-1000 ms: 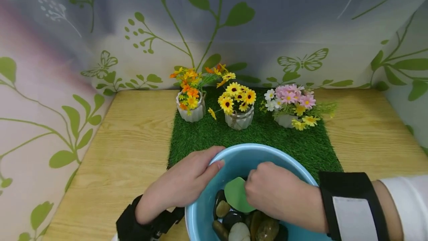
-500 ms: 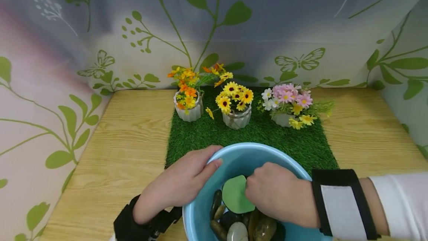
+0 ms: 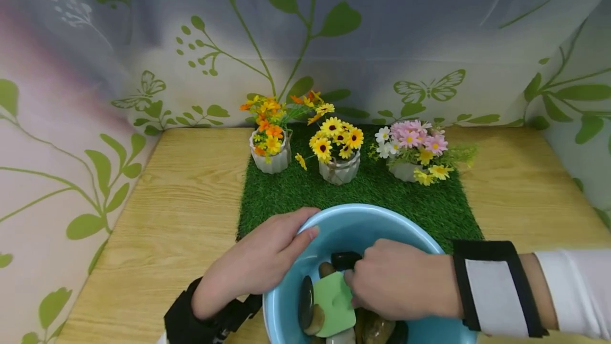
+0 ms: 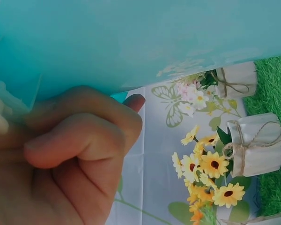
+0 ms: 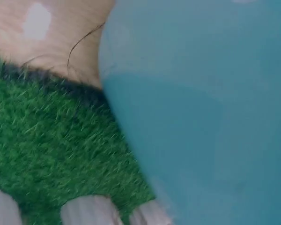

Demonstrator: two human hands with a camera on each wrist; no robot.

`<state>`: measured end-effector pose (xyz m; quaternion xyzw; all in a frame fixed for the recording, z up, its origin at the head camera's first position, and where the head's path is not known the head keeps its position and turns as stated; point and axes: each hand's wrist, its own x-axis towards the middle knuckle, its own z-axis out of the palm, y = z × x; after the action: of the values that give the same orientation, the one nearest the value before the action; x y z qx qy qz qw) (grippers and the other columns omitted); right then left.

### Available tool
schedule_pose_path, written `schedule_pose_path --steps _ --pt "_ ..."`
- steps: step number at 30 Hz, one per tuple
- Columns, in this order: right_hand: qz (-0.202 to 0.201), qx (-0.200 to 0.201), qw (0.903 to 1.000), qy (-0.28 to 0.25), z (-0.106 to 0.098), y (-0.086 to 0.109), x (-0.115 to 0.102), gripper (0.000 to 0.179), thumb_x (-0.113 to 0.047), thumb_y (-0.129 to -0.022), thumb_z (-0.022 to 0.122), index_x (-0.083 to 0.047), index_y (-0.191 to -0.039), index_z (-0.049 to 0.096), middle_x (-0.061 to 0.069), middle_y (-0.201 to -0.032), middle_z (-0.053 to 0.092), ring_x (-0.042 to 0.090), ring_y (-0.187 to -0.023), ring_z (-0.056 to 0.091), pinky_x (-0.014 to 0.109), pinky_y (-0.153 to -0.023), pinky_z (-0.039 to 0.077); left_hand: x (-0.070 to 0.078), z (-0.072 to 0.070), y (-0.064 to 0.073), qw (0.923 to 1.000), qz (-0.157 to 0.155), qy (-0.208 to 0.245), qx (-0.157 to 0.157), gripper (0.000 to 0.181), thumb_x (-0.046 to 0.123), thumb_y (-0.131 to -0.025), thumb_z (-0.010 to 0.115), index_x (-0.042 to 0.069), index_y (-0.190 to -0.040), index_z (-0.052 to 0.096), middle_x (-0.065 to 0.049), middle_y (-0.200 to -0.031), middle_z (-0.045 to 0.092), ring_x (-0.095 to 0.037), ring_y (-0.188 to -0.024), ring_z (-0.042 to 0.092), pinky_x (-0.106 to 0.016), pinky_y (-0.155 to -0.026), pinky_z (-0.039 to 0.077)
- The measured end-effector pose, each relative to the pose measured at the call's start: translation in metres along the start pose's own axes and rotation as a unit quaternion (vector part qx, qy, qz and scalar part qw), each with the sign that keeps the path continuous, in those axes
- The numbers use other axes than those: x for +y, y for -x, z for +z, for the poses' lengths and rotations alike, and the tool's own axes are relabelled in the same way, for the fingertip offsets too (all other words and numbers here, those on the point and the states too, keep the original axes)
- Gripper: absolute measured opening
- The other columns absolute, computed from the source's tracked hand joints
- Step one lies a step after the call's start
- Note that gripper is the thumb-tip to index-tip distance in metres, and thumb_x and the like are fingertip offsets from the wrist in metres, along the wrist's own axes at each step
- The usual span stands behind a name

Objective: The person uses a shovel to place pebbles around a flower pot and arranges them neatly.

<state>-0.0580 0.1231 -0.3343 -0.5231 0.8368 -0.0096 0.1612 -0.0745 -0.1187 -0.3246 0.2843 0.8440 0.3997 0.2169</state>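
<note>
A light blue basin [image 3: 377,212] holds several smooth stones [image 3: 377,328], dark, brown and pale. My left hand [image 3: 264,254] grips the basin's left rim, thumb over the inside and fingers outside; the left wrist view shows its curled fingers [image 4: 84,131] by the blue wall. Inside the basin, my right hand [image 3: 401,280] pinches a flat, light green piece with rounded corners [image 3: 331,301] that lies over some of the stones. The right fingertips are mostly hidden behind the hand. Only the basin's wall [image 5: 201,117] fills most of the right wrist view; the right hand is not seen there.
Behind the basin, a green artificial grass mat [image 3: 281,195] lies on the wooden table [image 3: 191,185]. On it stand white pots with orange flowers [image 3: 269,161], yellow flowers [image 3: 339,169] and pink flowers [image 3: 406,170]. A patterned curtain [image 3: 382,26] hangs behind.
My right hand has moved slightly lower in the basin. The green piece has turned and shifted toward me, uncovering a black stone behind it. My left hand keeps its grip on the rim.
</note>
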Motion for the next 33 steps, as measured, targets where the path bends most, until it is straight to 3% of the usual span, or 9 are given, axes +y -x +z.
schedule_pose_path --steps 6,15,23,29,33 --pt "-0.020 0.031 0.9991 0.019 -0.005 0.010 0.002 0.028 -0.041 -0.101 0.058 -0.023 -0.081 0.057 -0.014 -0.059 0.037 0.000 -0.044 0.033 0.021 -0.043 0.029 -0.001 0.001 -0.001 1.0000 0.002 -0.008 0.000 0.042 0.035 -0.110 0.035 0.015 -0.146 0.046 0.002 -0.122 0.064 -0.008 -0.106 0.063 -0.034 -0.091 0.051" --pt "-0.109 0.105 0.9883 0.022 -0.018 0.027 0.012 0.025 -0.037 -0.104 0.052 -0.024 -0.082 0.055 -0.018 -0.064 0.031 -0.006 -0.048 0.023 0.015 -0.044 0.020 -0.002 0.002 -0.001 1.0000 0.008 0.000 0.003 0.043 0.038 -0.110 0.034 0.016 -0.145 0.046 0.003 -0.122 0.064 -0.007 -0.106 0.063 -0.033 -0.092 0.051" --pt "-0.119 0.135 0.9836 -0.011 -0.025 0.038 0.021 0.016 -0.034 -0.104 0.053 -0.023 -0.097 0.062 -0.020 -0.064 0.032 -0.008 -0.049 0.023 0.013 -0.044 0.019 -0.002 -0.001 0.000 0.9999 0.011 -0.007 0.007 0.043 0.037 -0.110 0.034 0.016 -0.145 0.046 0.003 -0.122 0.065 -0.008 -0.106 0.063 -0.034 -0.092 0.051" --pt "-0.118 0.146 0.9806 -0.057 -0.029 0.043 0.021 0.016 -0.031 -0.104 0.054 -0.027 -0.088 0.055 -0.022 -0.065 0.031 -0.010 -0.049 0.020 0.013 -0.043 0.016 -0.001 -0.001 -0.001 1.0000 0.006 0.002 0.001 0.042 0.036 -0.110 0.035 0.015 -0.145 0.046 0.001 -0.123 0.064 -0.010 -0.107 0.064 -0.033 -0.091 0.052" --pt "-0.121 0.170 0.9755 -0.068 -0.038 0.049 0.022 0.019 -0.028 -0.103 0.056 -0.028 -0.085 0.051 -0.026 -0.067 0.039 -0.013 -0.050 0.022 0.011 -0.044 0.016 -0.001 0.000 -0.001 0.9999 0.011 0.000 0.003 0.042 0.036 -0.110 0.035 0.015 -0.145 0.046 0.001 -0.122 0.065 -0.009 -0.107 0.064 -0.032 -0.092 0.052"
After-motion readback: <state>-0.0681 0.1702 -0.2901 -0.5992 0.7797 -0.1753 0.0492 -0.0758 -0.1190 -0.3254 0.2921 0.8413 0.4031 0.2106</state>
